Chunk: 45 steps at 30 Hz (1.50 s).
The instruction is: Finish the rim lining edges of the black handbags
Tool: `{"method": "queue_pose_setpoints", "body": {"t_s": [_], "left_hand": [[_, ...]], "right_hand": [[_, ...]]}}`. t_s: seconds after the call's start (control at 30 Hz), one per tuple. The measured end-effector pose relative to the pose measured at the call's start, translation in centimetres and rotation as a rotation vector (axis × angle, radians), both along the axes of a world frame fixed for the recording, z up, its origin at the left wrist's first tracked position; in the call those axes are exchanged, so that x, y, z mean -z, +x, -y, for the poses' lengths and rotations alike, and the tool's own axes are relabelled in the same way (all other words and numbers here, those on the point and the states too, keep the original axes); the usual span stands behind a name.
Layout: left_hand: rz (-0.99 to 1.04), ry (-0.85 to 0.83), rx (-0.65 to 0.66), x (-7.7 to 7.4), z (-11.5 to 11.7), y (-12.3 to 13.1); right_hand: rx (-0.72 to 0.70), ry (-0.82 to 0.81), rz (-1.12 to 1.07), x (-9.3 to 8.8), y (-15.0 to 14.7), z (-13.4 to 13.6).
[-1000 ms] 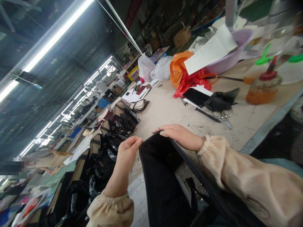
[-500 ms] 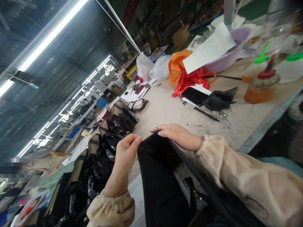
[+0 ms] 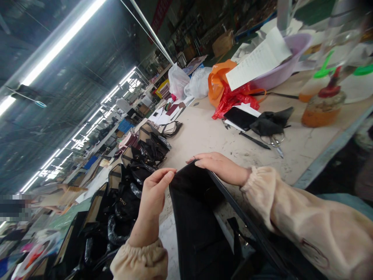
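A black bag panel (image 3: 198, 217), folded at an angle and partly out of view below, stands in front of me. My left hand (image 3: 155, 188) pinches its upper left corner between thumb and fingers. At the upper right corner, my right hand (image 3: 217, 165) grips the edge, the thumb on the near side and the fingers over the far side, partly hidden. Below my right forearm, a black strap with a metal fitting (image 3: 241, 237) hangs by the panel.
Several black bags (image 3: 125, 198) with plastic-wrapped handles line the left. On the table (image 3: 201, 132) lie a phone (image 3: 239, 118), a black pen (image 3: 254, 140), scissors (image 3: 274, 140) and a red plastic bag (image 3: 233, 99). A glue bottle (image 3: 322, 107) and a purple basin (image 3: 279, 74) stand at right.
My left hand has shifted slightly right and inward along the panel's top edge, its fingers stretching further over the corner. My right hand stays in place.
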State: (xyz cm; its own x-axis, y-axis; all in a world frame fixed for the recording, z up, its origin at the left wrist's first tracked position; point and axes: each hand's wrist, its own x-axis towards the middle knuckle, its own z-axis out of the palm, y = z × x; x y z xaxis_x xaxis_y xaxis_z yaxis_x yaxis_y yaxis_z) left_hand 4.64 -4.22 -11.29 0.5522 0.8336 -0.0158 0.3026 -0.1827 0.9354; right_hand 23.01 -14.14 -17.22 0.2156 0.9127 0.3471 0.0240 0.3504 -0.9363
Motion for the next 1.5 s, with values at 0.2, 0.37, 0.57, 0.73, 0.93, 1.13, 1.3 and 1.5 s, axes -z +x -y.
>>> {"method": "queue_pose_setpoints", "body": {"t_s": [0.2,0.37,0.57,0.73,0.93,1.13,1.3,1.5], "left_hand": [[0.011,-0.212,0.087,-1.5,0.6,1.2],[0.088,-0.309,0.035,-1.0,-0.2,0.4],[0.169,-0.137,-0.175,0.6,-0.7,-0.7],[0.14,0.255,-0.185,-1.2,0.4,-0.6],[-0.271,0.541,0.091,-2.2,1.7,0.8],[-0.476,0.745,0.172,-1.7,0.5,1.6],[-0.448,0.698,0.093,-1.5,-0.7,0.6],[-0.137,0.224,-0.185,-0.1,-2.7,-2.9]], "right_hand": [[0.011,-0.038,-0.002,-0.1,-0.2,0.0],[0.033,-0.034,0.019,-0.1,0.0,0.1],[0.055,-0.013,0.025,-0.4,0.5,0.4],[0.044,0.023,0.043,-0.1,0.2,0.3],[0.045,0.048,-0.002,0.6,-0.9,0.3],[0.123,-0.071,-0.068,2.2,-0.6,1.8],[-0.017,-0.174,-0.089,2.7,0.8,7.4],[-0.069,-0.282,-0.081,2.8,0.0,17.3]]}}
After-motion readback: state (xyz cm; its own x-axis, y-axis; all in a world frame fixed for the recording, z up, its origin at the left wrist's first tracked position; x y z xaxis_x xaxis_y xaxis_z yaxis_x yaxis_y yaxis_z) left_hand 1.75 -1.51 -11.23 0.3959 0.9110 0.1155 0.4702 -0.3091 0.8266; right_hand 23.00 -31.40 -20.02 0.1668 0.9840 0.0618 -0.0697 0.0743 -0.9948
